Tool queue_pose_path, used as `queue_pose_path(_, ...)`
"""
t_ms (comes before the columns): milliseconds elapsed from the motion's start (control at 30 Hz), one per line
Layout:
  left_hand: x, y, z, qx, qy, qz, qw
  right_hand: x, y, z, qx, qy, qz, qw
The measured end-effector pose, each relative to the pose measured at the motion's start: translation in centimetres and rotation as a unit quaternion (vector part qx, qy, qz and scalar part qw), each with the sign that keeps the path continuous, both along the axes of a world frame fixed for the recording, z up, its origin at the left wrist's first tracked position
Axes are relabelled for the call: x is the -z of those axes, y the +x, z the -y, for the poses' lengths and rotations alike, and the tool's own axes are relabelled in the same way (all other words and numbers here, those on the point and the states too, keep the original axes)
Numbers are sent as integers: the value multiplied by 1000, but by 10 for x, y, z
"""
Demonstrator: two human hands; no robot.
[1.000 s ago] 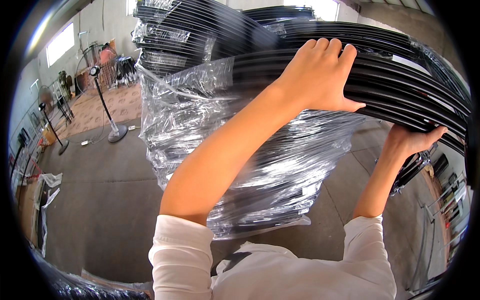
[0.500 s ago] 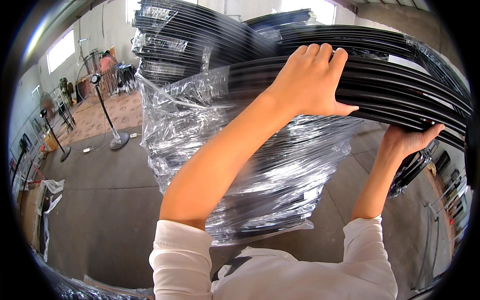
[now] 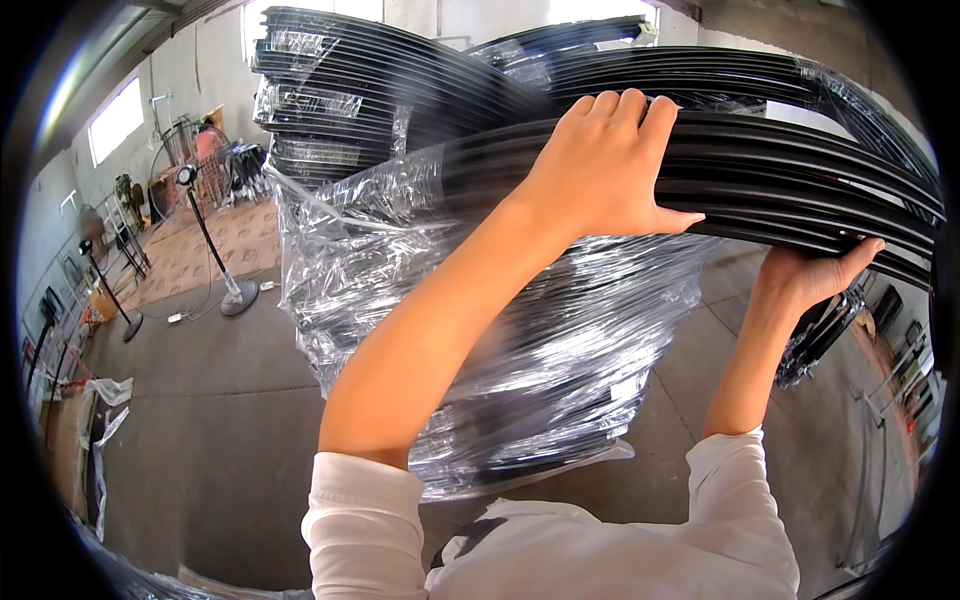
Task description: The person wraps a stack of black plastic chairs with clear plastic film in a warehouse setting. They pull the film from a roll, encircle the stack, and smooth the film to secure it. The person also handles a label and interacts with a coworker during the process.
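A thick bundle of long, curved black tubes (image 3: pixel 780 165) lies across the top of a film-wrapped pile. My left hand (image 3: pixel 608 165) is closed over it from above, with the fingers bent over the far edge and the thumb along the near side. Under the bundle's right part, my right hand (image 3: pixel 808 275) cups it from below, its thumb pressed on the near face and its other fingers hidden beneath. Crinkled clear plastic film (image 3: pixel 590 320) covers the pile's near side, below my left forearm. The bundle's right end runs out of view.
More black bundles (image 3: pixel 340 85) with film around them are stacked at the back left, and another bundle (image 3: pixel 690 72) lies behind mine. Pedestal fans (image 3: pixel 238 296) stand on the concrete floor at left, near a patterned mat (image 3: pixel 200 260). Metal frames (image 3: pixel 880 420) are at right.
Both hands keep their hold on the bundle. The view has shifted slightly, so the left hand and the pile appear a little farther left.
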State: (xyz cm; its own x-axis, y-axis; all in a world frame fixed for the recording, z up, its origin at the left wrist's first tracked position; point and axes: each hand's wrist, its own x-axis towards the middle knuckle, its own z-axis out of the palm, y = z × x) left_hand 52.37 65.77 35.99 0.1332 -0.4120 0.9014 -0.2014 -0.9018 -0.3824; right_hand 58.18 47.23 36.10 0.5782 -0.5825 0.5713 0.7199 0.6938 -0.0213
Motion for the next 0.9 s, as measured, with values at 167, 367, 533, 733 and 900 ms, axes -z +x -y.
queue_pose_path(167,1,0,0,-1,1,3,1000,-1,-4,-2,3,9,-13,1000)
queue_pose_path(367,1,-1,0,-5,3,3,1000,2,-2,-1,-4,2,-1,1000)
queue_pose_path(533,0,0,1,-3,2,5,1000,1,-2,0,4,0,-4,1000)
queue_pose_path(733,0,-1,0,-8,-4,-13,1000,1,0,-1,-1,1,-6,1000)
queue_pose_path(900,0,2,0,5,-1,10,1000,1,1,-1,-5,-2,-5,1000)
